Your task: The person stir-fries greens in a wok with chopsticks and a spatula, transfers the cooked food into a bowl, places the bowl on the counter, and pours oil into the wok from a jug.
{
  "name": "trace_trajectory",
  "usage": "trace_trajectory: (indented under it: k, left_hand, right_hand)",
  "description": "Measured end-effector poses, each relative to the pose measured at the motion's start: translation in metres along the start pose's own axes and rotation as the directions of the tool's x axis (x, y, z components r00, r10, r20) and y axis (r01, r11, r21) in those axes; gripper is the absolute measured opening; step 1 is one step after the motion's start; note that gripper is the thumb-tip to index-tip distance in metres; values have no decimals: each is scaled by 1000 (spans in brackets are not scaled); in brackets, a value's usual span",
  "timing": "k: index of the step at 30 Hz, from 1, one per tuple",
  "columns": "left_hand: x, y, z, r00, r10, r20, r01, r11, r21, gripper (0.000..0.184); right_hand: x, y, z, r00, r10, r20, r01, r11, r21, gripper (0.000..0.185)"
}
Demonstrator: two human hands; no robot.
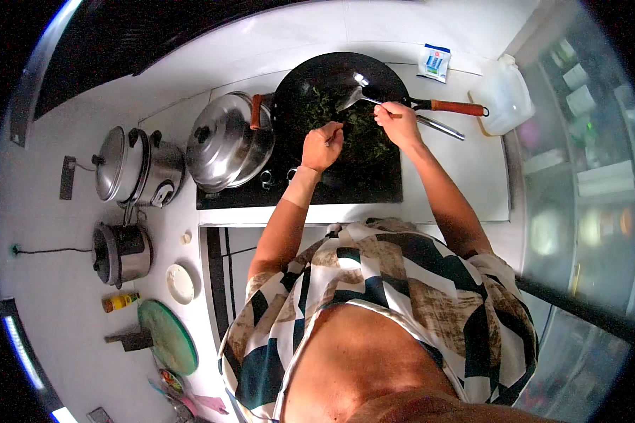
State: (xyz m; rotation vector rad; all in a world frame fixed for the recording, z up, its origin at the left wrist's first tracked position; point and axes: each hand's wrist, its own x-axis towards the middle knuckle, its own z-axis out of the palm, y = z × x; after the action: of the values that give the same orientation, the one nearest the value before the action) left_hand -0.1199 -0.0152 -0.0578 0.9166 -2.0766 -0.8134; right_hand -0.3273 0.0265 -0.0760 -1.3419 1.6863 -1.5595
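A large black wok [296, 77] sits on the black cooktop [226, 200], with dark leafy greens [363, 137] in it. My right hand [398, 125] is closed around the metal handle of a spatula [350, 99], whose head is tilted over the greens. A short brown stick-like piece [395, 115] shows at the fingers of that hand. My left hand [323, 146] makes a fist above the wok's near side; a small tip shows at it, but what it grips is hidden. The wok's wooden handle [457, 107] points right.
Left of the wok stands a lidded steel pan [222, 141]. Farther left are a steel cooker [164, 169] and a dark pot [123, 252]. A white bowl [180, 284], green cutting board [168, 338] and cleaver [128, 342] lie nearer. A packet [434, 62] and plastic jug [504, 99] are at the right.
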Motion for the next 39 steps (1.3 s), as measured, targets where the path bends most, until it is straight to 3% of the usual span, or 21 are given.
trace_trajectory:
  k: [3,6,9,10,13,14,15,17,19,21,23,26,27,28,29,31,32,33,34,37,39]
  left_hand:
    - [4,-9,3,1000,21,12,-22,999,26,16]
    - [0,-4,-8,996,88,6,-85,945,316,14]
    - [0,10,-6,995,103,-1,-102,986,131,15]
    - [3,-2,3,982,188,-17,-185,978,99,16]
    - [1,-8,4,995,93,47,-99,987,128,19]
    - [0,-10,-3,990,114,77,-131,953,274,18]
    - [-1,-5,-14,992,72,99,-106,911,399,14]
    - [-5,15,-37,995,101,-25,-87,940,329,8]
    - [-3,10,-50,986,71,-150,-5,917,398,10]
    - [-1,-8,-51,989,40,-142,25,904,427,11]
    - [-6,-26,-42,992,114,-50,-91,937,337,11]
    - [-15,-7,-46,996,64,57,-69,994,89,9]
    - [-19,-9,-50,998,52,32,-57,986,157,10]
    - [-24,-12,-57,999,38,7,-38,974,223,11]
    - [-26,-16,-61,999,28,-20,-21,958,287,12]
    - [-27,-18,-58,1000,3,4,-4,980,197,12]
    - [-26,-18,-52,1000,-11,25,8,993,116,11]
    - [-24,-16,-48,999,-21,46,19,999,36,10]
    - [-24,-14,-47,992,-68,110,71,997,-25,10]
    - [-22,-3,-57,999,-4,50,-13,939,344,13]
    - [-18,-2,-58,1000,-19,24,10,945,327,14]
  right_hand:
    - [0,11,-1,999,-50,7,50,996,-73,22]
    - [0,10,-13,997,-78,12,78,970,-231,22]
    - [1,0,-9,999,-15,-28,13,996,-85,24]
    - [1,4,-6,995,-93,-20,90,990,-110,23]
    - [-2,-4,-7,999,7,51,2,985,-175,24]
    - [-4,-11,-14,993,105,47,-99,988,-120,25]
    - [0,-19,-20,982,173,77,-153,964,-216,25]
    - [1,-35,-22,983,169,66,-154,970,-188,22]
    - [5,-27,-5,996,63,69,-61,997,-44,20]
    - [4,-20,19,993,18,114,-27,996,81,17]
    - [5,-6,39,986,-84,146,76,995,63,16]
    - [-1,11,32,984,74,165,-87,994,72,17]
    - [-1,6,21,974,155,163,-173,979,107,18]
    - [4,-2,5,953,204,222,-197,979,-56,17]
    - [4,-10,-6,969,176,173,-147,974,-171,18]
    - [4,-18,-10,969,203,143,-186,975,-125,19]
    - [1,-6,-2,968,191,164,-211,971,116,21]
    - [0,-10,-3,929,228,293,-264,961,88,22]
    - [-2,-13,-4,907,290,306,-316,948,41,22]
    - [-4,-40,-18,887,399,234,-397,916,-55,20]
    - [0,-41,-22,910,354,217,-321,931,-173,18]
